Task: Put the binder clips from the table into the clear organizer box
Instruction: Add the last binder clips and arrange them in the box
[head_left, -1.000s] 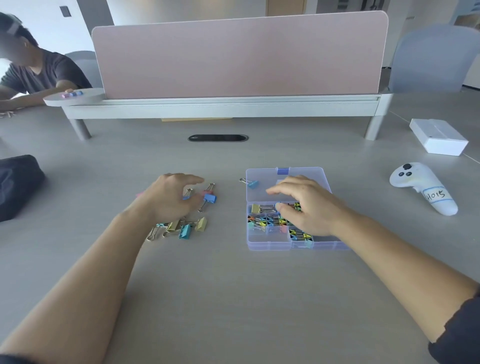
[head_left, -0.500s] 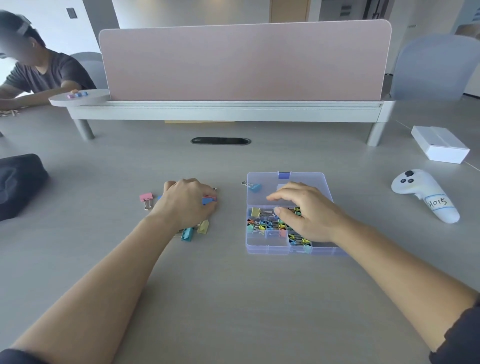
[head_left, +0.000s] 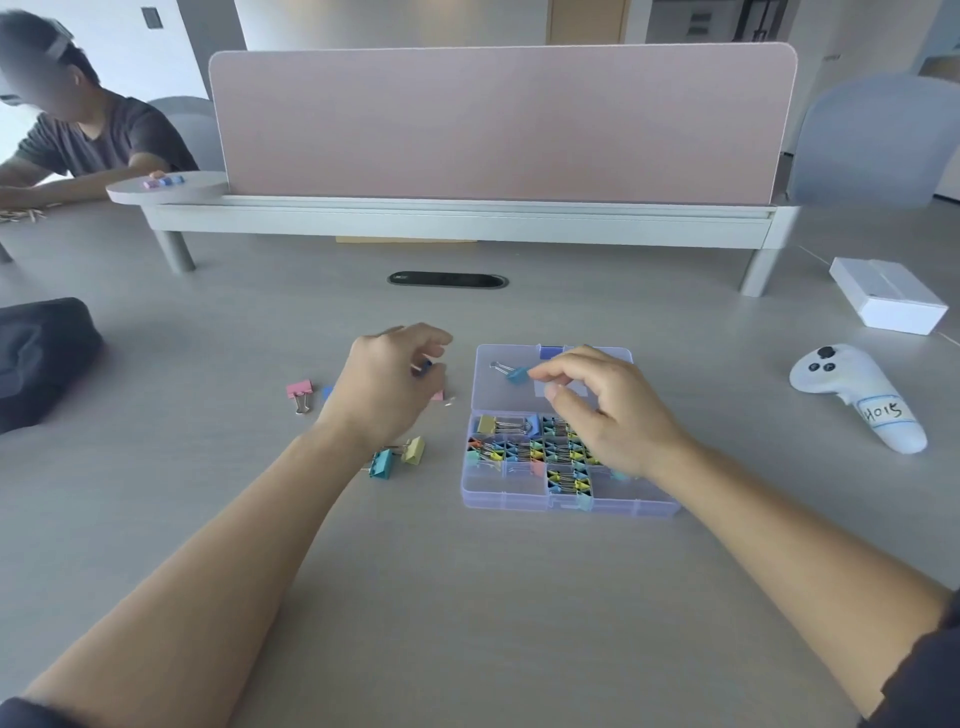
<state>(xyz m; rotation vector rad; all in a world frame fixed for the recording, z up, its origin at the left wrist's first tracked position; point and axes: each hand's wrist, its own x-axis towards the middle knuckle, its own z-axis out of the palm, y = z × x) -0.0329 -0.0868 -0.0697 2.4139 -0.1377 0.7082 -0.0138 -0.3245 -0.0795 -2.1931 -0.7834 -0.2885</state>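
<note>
On the table (head_left: 467, 597), left of the clear box (head_left: 519, 503), the left hand (head_left: 387, 387) pinches a dark blue clip (head_left: 426, 368); a pink clip (head_left: 300, 389), teal clip (head_left: 383, 463) and yellow clip (head_left: 414, 450) lie nearby. The right hand (head_left: 608, 410), loosely curled and gripping nothing, touches a light blue clip (head_left: 517, 374) on the open lid (head_left: 493, 400).

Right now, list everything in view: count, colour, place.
organizer box: 1, clear, centre right, lid open, holding mixed-colour clips.
lid clip: 1, blue, on the lid.
pink clip: 1, left of left hand.
teal clip, yellow clip: 1 each, by left wrist.
controller: 1, white, right.
carton: 1, white, far right.
bag: 1, black, left edge.
divider: 1, pink, behind.
seated person: 1, far left.
left hand: pinches a blue clip.
right hand: above box, fingertip near lid clip.
</note>
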